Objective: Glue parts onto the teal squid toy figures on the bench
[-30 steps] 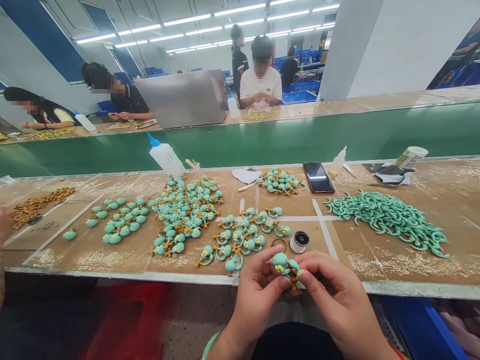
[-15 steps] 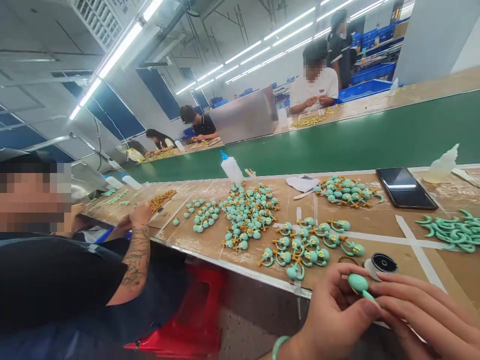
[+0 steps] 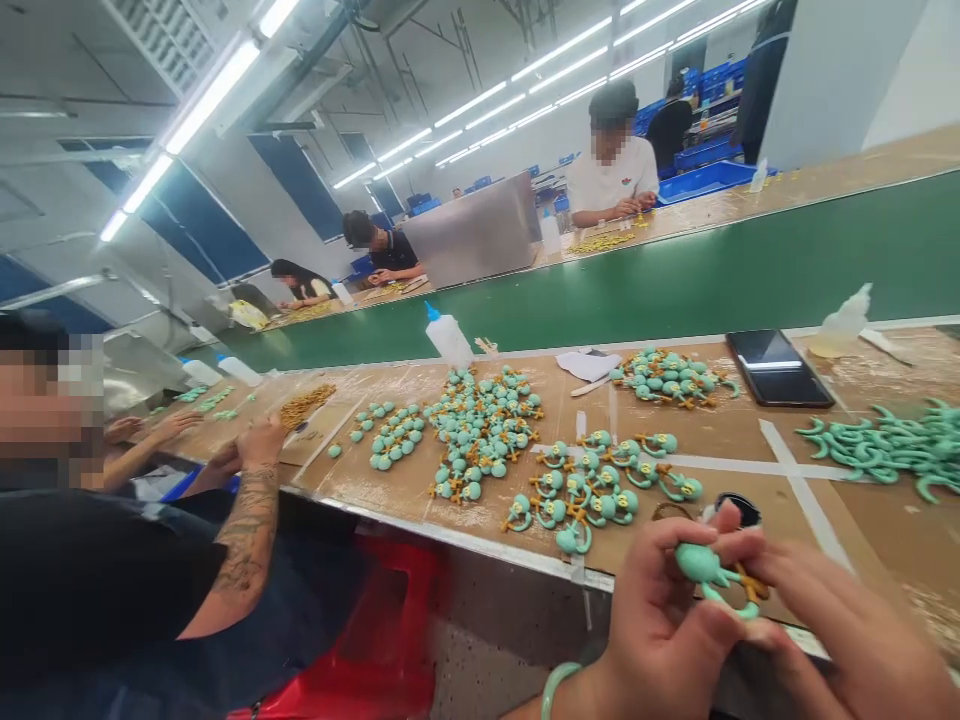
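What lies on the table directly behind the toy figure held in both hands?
Behind the teal toy figure, a small black round container shows partly; the left hand and right hand cover its lower part and the table below.

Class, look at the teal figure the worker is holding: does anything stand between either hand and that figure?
Nothing visible does. The left hand and the right hand both already pinch the teal figure directly, holding it above the near edge of the workbench, apart from the figures lying there.
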The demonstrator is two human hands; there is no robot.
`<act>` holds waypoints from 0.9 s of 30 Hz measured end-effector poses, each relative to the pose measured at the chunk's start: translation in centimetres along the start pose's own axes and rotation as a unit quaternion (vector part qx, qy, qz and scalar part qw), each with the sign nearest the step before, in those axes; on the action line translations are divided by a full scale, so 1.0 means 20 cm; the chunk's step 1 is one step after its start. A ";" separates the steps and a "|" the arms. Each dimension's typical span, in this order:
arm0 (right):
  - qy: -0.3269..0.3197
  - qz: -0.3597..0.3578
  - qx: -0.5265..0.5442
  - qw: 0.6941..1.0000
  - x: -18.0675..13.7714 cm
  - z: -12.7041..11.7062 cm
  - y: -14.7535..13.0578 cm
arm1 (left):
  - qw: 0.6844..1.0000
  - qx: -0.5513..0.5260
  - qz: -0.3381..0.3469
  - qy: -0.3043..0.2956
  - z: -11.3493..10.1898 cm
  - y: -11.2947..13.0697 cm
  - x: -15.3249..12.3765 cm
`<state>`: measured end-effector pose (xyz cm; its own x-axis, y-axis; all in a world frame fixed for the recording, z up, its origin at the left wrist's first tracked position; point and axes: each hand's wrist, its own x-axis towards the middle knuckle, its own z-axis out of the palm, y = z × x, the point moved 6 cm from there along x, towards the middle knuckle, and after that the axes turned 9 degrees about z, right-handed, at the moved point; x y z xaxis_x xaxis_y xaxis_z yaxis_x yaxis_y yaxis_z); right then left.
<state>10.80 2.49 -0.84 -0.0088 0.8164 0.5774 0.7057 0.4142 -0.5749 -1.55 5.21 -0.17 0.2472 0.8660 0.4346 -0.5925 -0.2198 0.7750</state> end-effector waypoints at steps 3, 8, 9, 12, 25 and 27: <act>0.029 -0.006 0.022 0.999 0.05 -0.05 -0.11 | 1.000 0.010 0.001 -0.018 0.02 0.02 0.00; 0.046 0.032 0.065 0.996 0.11 -0.08 -0.20 | 0.998 0.038 0.017 -0.053 0.01 0.03 0.01; 0.044 0.037 0.072 0.996 0.11 -0.08 -0.20 | 0.997 0.039 0.020 -0.058 0.01 0.03 0.01; 0.051 0.047 0.090 0.993 0.11 -0.10 -0.21 | 0.997 0.031 0.025 -0.070 0.02 0.04 0.01; 0.042 0.049 0.086 0.994 0.09 -0.09 -0.21 | 0.997 0.008 0.026 -0.070 0.03 0.05 0.01; 0.040 0.048 0.086 0.994 0.09 -0.08 -0.21 | 0.998 -0.041 -0.003 -0.042 0.04 0.03 0.01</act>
<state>9.02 1.48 3.57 0.1146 0.8241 0.5547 0.5688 0.4034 -0.7168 -1.34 4.91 0.77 0.3126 0.8258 0.4694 -0.6508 -0.1738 0.7391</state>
